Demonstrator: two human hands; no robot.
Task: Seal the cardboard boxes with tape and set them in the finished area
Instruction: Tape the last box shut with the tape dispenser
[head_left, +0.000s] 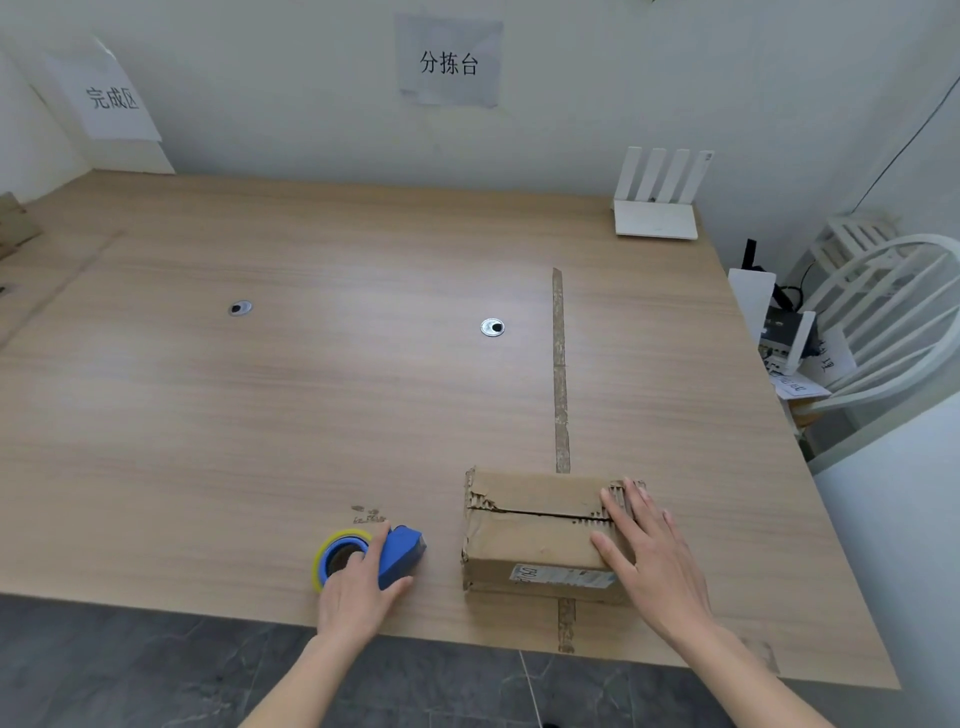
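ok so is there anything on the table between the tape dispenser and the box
No. In the head view, only bare wooden table shows between the blue tape dispenser and the cardboard box.

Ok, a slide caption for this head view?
Left hand grips the tape dispenser while the right hand rests flat on the unsealed cardboard box.

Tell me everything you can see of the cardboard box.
The box is small, brown, worn corrugated cardboard with torn, ragged edges. It sits flat on the table near the front edge, over a strip of old tape. Its two top flaps are folded shut, with an open seam between them and no fresh tape across it. A white printed label is on the front face. The right hand rests flat on its right end.
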